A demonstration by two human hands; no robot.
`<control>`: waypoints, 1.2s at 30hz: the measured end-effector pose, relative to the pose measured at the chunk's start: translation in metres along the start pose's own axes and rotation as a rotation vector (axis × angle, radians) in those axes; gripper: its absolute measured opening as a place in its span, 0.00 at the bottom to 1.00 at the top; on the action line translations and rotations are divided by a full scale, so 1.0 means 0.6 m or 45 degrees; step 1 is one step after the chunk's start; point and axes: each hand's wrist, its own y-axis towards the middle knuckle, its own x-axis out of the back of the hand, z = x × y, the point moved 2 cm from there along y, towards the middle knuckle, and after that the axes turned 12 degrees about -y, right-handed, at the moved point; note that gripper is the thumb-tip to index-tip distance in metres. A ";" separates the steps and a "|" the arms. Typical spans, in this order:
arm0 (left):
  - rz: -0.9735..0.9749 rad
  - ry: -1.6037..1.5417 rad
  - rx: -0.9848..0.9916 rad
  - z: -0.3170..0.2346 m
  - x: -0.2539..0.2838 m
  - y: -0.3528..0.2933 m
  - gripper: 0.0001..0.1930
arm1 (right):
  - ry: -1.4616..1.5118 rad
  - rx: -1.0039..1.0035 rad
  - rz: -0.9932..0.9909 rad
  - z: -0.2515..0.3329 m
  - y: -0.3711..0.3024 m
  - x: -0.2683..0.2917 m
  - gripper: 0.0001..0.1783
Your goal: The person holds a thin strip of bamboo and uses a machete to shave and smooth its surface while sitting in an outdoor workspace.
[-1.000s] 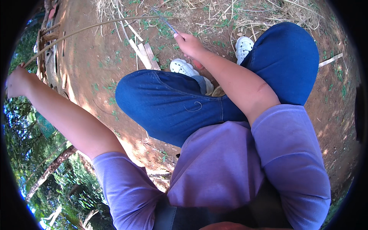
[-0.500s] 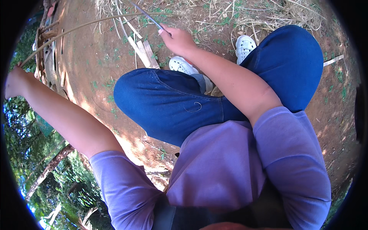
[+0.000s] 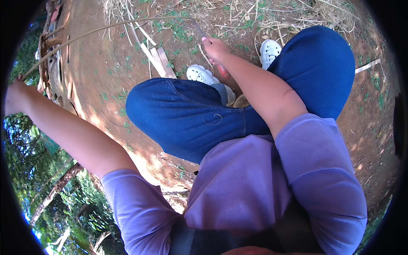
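A long, thin, pale brown strip (image 3: pixel 106 28), like split bamboo or cane, bows across the top of the view. At the far left my left hand (image 3: pixel 18 97) is closed on one end of it, the fingers partly hidden. My right hand (image 3: pixel 216 50) is wrapped round the red handle (image 3: pixel 223 71) of a knife, whose butt shows below the fist. The dark, narrow knife blade (image 3: pixel 197 28) points up and left. Its tip reaches the strip's other end; whether they touch I cannot tell.
I sit with knees bent in blue trousers (image 3: pixel 170 110) and white clogs (image 3: pixel 202 75). Flat pale slats (image 3: pixel 158 61) lie beside my left foot. Pale shavings (image 3: pixel 314 17) are heaped on the brown soil. A stack of wood (image 3: pixel 53 55) stands at far left.
My right hand has moved right and a little nearer with the knife, and the red handle has come into sight. My left hand has sunk slightly, still holding the strip.
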 end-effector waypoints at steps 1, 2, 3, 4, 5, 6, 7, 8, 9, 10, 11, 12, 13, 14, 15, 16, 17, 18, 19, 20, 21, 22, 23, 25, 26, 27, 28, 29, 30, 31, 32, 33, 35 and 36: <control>-0.004 -0.008 0.000 -0.003 0.001 0.000 0.29 | 0.032 -0.125 0.082 0.005 -0.002 0.007 0.29; -0.008 -0.015 0.001 -0.006 0.001 0.001 0.29 | 0.061 -0.040 0.047 0.023 -0.003 0.008 0.29; 0.001 -0.018 -0.011 -0.010 -0.006 -0.005 0.29 | 0.087 0.028 0.019 0.046 -0.018 0.003 0.28; 0.009 -0.023 -0.013 -0.012 -0.010 -0.010 0.29 | 0.108 0.105 -0.013 0.060 -0.027 0.000 0.28; 0.017 -0.029 -0.014 -0.013 -0.015 -0.016 0.29 | -0.001 0.251 0.000 0.058 -0.031 -0.002 0.29; 0.018 -0.039 -0.014 -0.015 -0.013 -0.017 0.29 | 0.034 0.160 0.019 0.044 -0.026 -0.002 0.29; 0.020 -0.049 -0.013 -0.017 -0.011 -0.018 0.29 | 0.068 0.070 0.037 0.019 -0.013 -0.004 0.29; 0.012 -0.063 -0.007 -0.020 -0.004 -0.015 0.29 | 0.105 -0.012 0.050 0.000 0.002 -0.001 0.29; 0.004 -0.078 -0.006 -0.024 0.002 -0.011 0.29 | 0.071 -0.114 0.068 -0.019 0.017 0.007 0.29; -0.004 -0.094 -0.004 -0.030 0.008 -0.007 0.29 | 0.037 -0.218 0.087 -0.039 0.033 0.017 0.29; -0.012 -0.107 -0.007 -0.035 0.012 -0.004 0.29 | 0.006 -0.323 0.109 -0.049 0.042 0.020 0.28; -0.007 -0.105 -0.007 -0.033 0.005 -0.007 0.29 | 0.015 -0.242 0.074 -0.030 0.025 0.013 0.28; 0.013 -0.099 -0.006 -0.027 -0.007 -0.017 0.29 | 0.013 -0.167 0.046 0.004 -0.013 0.007 0.27; 0.025 -0.101 0.000 -0.025 -0.015 -0.025 0.29 | 0.014 -0.085 0.009 0.025 -0.031 0.006 0.27; 0.029 -0.113 0.001 -0.028 -0.015 -0.028 0.29 | 0.016 0.006 0.003 0.025 -0.027 0.005 0.27; 0.033 -0.124 0.002 -0.031 -0.015 -0.031 0.29 | 0.018 0.098 -0.002 0.021 -0.018 0.003 0.27; 0.037 -0.135 0.003 -0.034 -0.016 -0.034 0.29 | 0.019 0.190 -0.007 0.015 -0.007 0.001 0.27; 0.032 -0.148 0.008 -0.036 -0.010 -0.032 0.29 | 0.065 -0.020 0.033 -0.007 0.012 0.003 0.28; 0.020 -0.166 0.012 -0.040 -0.001 -0.026 0.29 | 0.115 -0.227 0.067 -0.037 0.034 0.012 0.29; 0.012 -0.182 0.012 -0.044 0.006 -0.021 0.29 | 0.167 -0.438 0.106 -0.055 0.044 0.016 0.30; 0.010 -0.187 0.014 -0.044 0.004 -0.022 0.29 | 0.132 -0.377 0.082 -0.041 0.038 0.015 0.30; 0.008 -0.192 0.016 -0.044 0.003 -0.022 0.29 | 0.099 -0.315 0.058 -0.026 0.030 0.010 0.31; 0.017 -0.194 0.013 -0.042 -0.004 -0.027 0.29 | 0.060 -0.263 0.039 -0.010 0.013 0.005 0.31; 0.034 -0.199 0.016 -0.042 -0.014 -0.041 0.29 | 0.100 0.069 0.043 0.031 -0.010 0.002 0.30; 0.043 -0.209 0.016 -0.043 -0.017 -0.047 0.29 | 0.120 0.234 0.038 0.047 -0.018 0.003 0.29; 0.041 -0.221 0.021 -0.043 -0.013 -0.047 0.29 | 0.044 0.262 0.024 0.055 -0.017 0.005 0.28; 0.039 -0.233 0.025 -0.042 -0.010 -0.048 0.29 | 0.031 0.128 0.041 0.036 -0.009 0.005 0.28; 0.024 -0.249 0.031 -0.044 0.001 -0.041 0.29 | 0.027 0.002 0.052 0.014 0.002 0.010 0.28; 0.009 -0.266 0.035 -0.046 0.012 -0.034 0.29 | 0.024 -0.125 0.062 -0.003 0.015 0.013 0.28; -0.001 -0.277 0.038 -0.047 0.017 -0.030 0.29 | 0.073 -0.141 0.076 0.001 0.020 0.012 0.28; -0.011 -0.289 0.039 -0.048 0.023 -0.026 0.29 | 0.123 -0.157 0.090 0.006 0.024 0.011 0.28; -0.019 -0.299 0.038 -0.050 0.026 -0.026 0.29 | 0.174 -0.177 0.106 0.008 0.026 0.006 0.28; 0.001 -0.299 0.030 -0.046 0.016 -0.040 0.29 | 0.124 0.009 0.064 0.044 -0.009 0.000 0.27; 0.007 -0.308 0.038 -0.044 0.013 -0.046 0.29 | 0.092 0.111 0.035 0.062 -0.020 0.005 0.27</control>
